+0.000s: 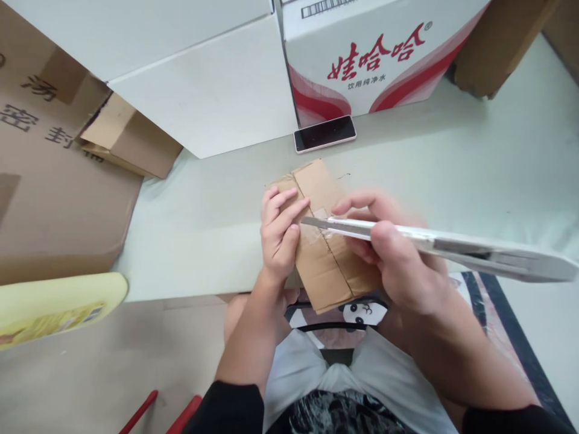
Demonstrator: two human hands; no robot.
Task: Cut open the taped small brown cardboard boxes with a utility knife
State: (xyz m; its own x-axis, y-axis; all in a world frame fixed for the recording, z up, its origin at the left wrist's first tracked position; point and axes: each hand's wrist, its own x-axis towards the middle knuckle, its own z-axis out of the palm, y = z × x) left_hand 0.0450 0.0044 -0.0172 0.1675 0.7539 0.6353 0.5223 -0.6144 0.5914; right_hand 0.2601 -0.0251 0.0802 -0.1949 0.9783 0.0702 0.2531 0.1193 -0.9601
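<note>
A small brown cardboard box (330, 265) lies tilted at the table's near edge, its top seam running lengthwise under a strip of clear tape (312, 232). My left hand (281, 232) grips the box along its left side, fingers over the top and thumb bent on it. In my right hand (402, 259) is a white utility knife (474, 250), its handle pointing right. The knife's blade (316, 223) extends over the tape near the seam, close to my left fingers. Whether the tip touches the tape I cannot tell.
A phone (324, 134) lies behind the box, before a white carton with red lettering (375, 66) and a plain white carton (217, 90). Large brown cartons (58, 181) stand at left. A yellow bottle (63, 307) is at the near left edge.
</note>
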